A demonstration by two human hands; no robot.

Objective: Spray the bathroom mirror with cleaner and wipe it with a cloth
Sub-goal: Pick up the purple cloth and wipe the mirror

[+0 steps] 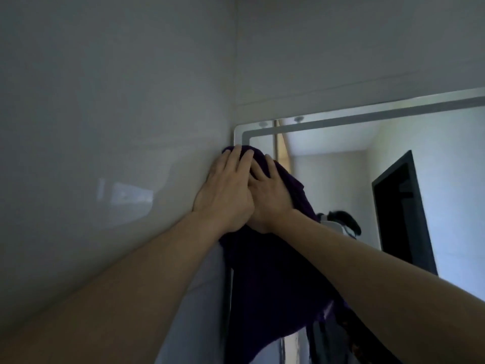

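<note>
A dark purple cloth (265, 279) lies flat against the bathroom mirror (328, 164) near its top left corner and hangs down below my hands. My left hand (225, 193) presses on the cloth with straight fingers, right beside the mirror's left edge. Partly overlapping it, my right hand (265, 195) presses the cloth too, fingers spread flat. The mirror has a white lit frame (341, 114). No spray bottle is in view.
A glossy grey wall (105, 153) meets the mirror at the left. More wall rises above the frame. The mirror reflects a dark doorway (401, 211) and a person's head with a white headset (338, 222).
</note>
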